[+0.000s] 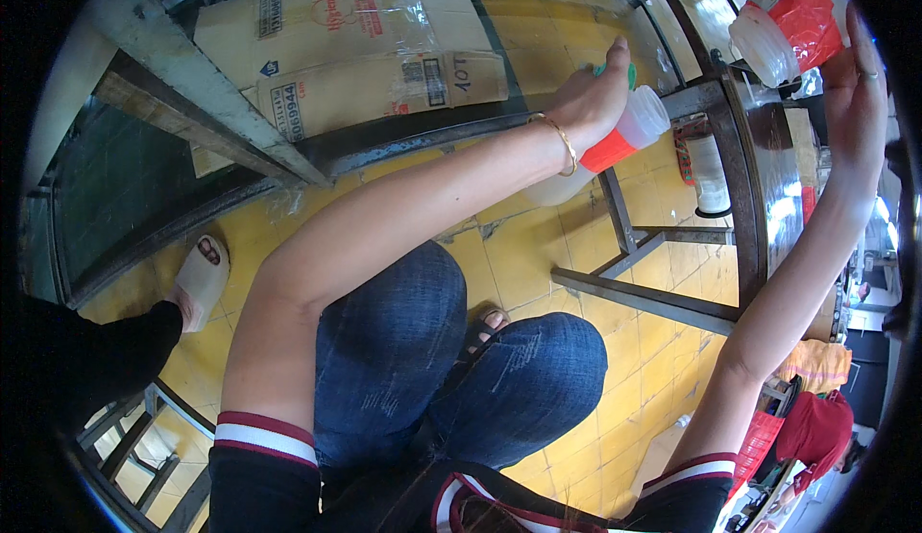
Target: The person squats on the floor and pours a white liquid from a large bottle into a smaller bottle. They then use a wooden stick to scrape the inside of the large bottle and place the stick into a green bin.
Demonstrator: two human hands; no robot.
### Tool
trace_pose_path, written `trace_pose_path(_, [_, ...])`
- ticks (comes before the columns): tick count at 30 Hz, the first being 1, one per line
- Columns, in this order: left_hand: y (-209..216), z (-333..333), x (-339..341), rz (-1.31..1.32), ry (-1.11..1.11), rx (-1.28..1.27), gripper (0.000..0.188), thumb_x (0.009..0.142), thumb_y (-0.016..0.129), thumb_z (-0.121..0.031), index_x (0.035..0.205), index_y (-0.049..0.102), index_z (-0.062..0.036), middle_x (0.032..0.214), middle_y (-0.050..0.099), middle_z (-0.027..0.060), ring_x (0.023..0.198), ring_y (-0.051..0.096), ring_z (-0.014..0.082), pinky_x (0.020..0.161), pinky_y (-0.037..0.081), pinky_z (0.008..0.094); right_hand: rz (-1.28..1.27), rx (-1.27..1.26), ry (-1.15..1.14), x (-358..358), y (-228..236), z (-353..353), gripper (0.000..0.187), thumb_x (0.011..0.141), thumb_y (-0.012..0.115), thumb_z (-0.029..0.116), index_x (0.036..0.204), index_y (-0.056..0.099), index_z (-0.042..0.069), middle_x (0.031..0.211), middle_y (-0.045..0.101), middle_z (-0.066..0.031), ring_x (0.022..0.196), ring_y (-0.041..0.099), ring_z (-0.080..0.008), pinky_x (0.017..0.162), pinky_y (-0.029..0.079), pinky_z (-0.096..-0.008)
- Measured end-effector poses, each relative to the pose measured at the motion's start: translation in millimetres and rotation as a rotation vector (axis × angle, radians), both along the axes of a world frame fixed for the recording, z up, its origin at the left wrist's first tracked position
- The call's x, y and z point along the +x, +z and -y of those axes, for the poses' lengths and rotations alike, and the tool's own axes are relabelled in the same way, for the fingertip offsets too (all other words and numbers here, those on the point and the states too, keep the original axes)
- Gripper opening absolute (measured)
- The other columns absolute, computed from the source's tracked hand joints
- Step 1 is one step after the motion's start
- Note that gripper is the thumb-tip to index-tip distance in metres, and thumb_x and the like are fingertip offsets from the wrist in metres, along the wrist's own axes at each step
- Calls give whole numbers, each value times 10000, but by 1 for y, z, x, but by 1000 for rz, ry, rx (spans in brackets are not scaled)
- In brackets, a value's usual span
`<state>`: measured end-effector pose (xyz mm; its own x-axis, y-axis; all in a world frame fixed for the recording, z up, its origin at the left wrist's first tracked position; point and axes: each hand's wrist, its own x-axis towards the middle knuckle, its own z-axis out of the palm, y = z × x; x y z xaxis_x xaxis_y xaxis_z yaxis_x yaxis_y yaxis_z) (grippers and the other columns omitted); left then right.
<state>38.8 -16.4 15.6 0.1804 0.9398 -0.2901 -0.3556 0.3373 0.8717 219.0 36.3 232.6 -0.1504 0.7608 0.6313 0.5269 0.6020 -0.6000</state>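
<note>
My left hand (591,106), with a gold bracelet at the wrist, is closed around a clear plastic jar with a red label (611,151). That jar lies tilted in the grip, its clear rim pointing up and right. A small green piece (631,76) shows at the fingers; its kind is unclear. Raised at the far right, my right hand (853,86) wears a ring and grips a second clear jar (766,48) with a red wrapper, tipped sideways. Part of this hand's fingers are hidden by the jar.
Flattened cardboard (365,53) lies on a metal-framed rack to the left. A dark metal table frame (744,187) stands at the right, with a white cylindrical container (709,176) beside it. Another person's sandalled foot (204,274) is at left; a person in red (814,432) sits at right.
</note>
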Motion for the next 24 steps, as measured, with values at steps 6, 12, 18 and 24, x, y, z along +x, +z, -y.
trace_pose_path(6, [1, -3, 3, 30, -21, 3, 865, 935, 259, -665, 1345, 370, 88, 1311, 492, 229, 1212, 470, 250, 1035, 355, 371, 54, 81, -2, -2, -6, 6, 432, 978, 500, 318, 1376, 483, 151, 1412, 470, -104, 1327, 425, -258, 1115, 308, -423])
trace_pose_path(12, [7, 2, 6, -31, 105, 26, 906, 913, 262, -659, 1221, 482, 164, 1213, 544, 314, 1162, 544, 363, 987, 402, 394, 28, 13, 22, 5, -2, 3, 441, 976, 504, 322, 1382, 474, 156, 1377, 503, -119, 1308, 448, -263, 1099, 338, -405])
trace_pose_path(18, [4, 5, 2, 3, 69, 35, 820, 929, 272, -665, 1230, 499, 64, 1185, 576, 223, 1117, 554, 256, 979, 410, 375, 560, 380, 119, 3, -2, 0, 457, 923, 589, 208, 1357, 477, 121, 1291, 551, -133, 1214, 515, -253, 1004, 421, -383])
trace_pose_path(24, [7, 12, 0, 246, -9, 39, 613, 903, 348, -698, 887, 565, -125, 767, 646, 54, 673, 644, 161, 625, 539, 312, 251, 56, 208, -21, -15, 18, 469, 889, 629, 251, 1286, 489, 44, 1172, 580, -122, 1079, 561, -194, 870, 470, -347])
